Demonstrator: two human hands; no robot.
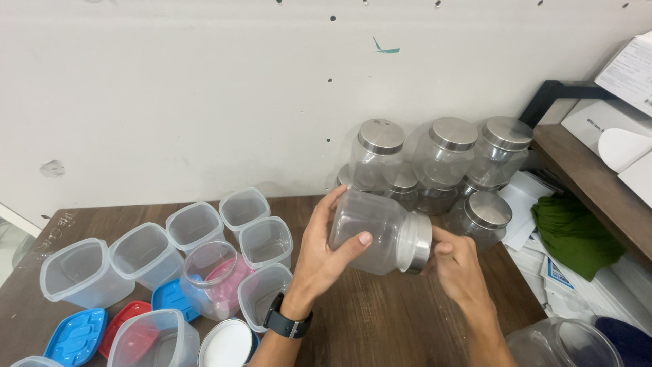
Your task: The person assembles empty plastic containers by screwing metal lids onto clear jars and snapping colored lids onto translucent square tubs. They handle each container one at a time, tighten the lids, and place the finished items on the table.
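left hand [319, 255] grips the body of a clear plastic jar [370, 231] held on its side above the wooden table [380, 319], centre frame. right hand [458, 261] pinches the jar's silver lid [422, 242] at 3 o'clock. stacked lidded jars [435, 163] at 1 o'clock; open containers [197, 251] at 9 o'clock.

wall: off-white wall [204, 88], matte, scuffed; scattered small dark holes, a teal mark [385, 47] up high, grey smudge at left.
table: dark brown wood-grain table [380, 319], pushed up against wall, faint scratches near left corner.
shelf: brown wooden shelf [598, 190] at right, higher than table, black metal bracket [550, 95] at its wall end; white boxes [611, 115] sit on it.
below shelf: papers [584, 285] stacked w/ a green cloth [577, 234] on top.
light: even, soft, no hard shadows; no window in view.
floor: not visible.
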